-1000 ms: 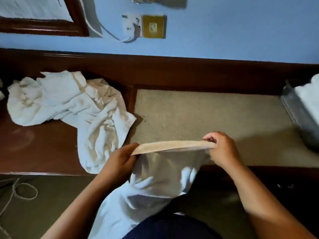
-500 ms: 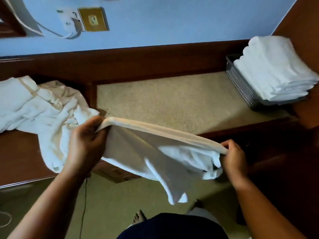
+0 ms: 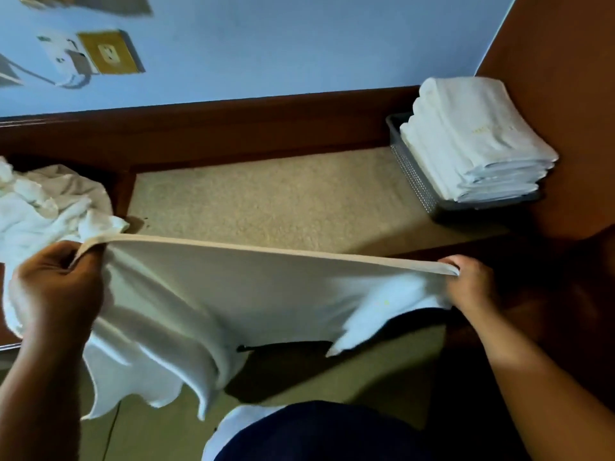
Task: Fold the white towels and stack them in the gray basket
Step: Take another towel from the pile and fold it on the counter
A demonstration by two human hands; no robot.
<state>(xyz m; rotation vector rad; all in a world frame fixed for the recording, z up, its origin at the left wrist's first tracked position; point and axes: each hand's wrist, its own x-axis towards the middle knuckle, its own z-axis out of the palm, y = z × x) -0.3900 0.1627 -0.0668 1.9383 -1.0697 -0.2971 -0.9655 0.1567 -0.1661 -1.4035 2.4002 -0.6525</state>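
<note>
1. Stretched wider than before, the white towel (image 3: 233, 294) spans the centre, top edge taut.
2. Folded towels (image 3: 476, 144) fill the gray basket (image 3: 416, 181) at two o'clock.
3. Crumpled towels (image 3: 40, 207) lie at nine o'clock.
4. Left hand (image 3: 55, 287) and right hand (image 3: 472, 284) each pinch a top corner.

A furnished indoor room, like a bedroom or guest room

A blue painted wall (image 3: 299, 44) carries a brass-plated socket (image 3: 108, 53) with a white plug (image 3: 66, 61) beside it. Below runs a dark wooden ledge (image 3: 233, 124) with a beige textured inset (image 3: 283, 201), shut in at its right end by a wooden side panel (image 3: 549, 44). There a gray basket (image 3: 416, 178) holds folded white towels (image 3: 472, 144). The floor (image 3: 299, 377) is olive.
</note>
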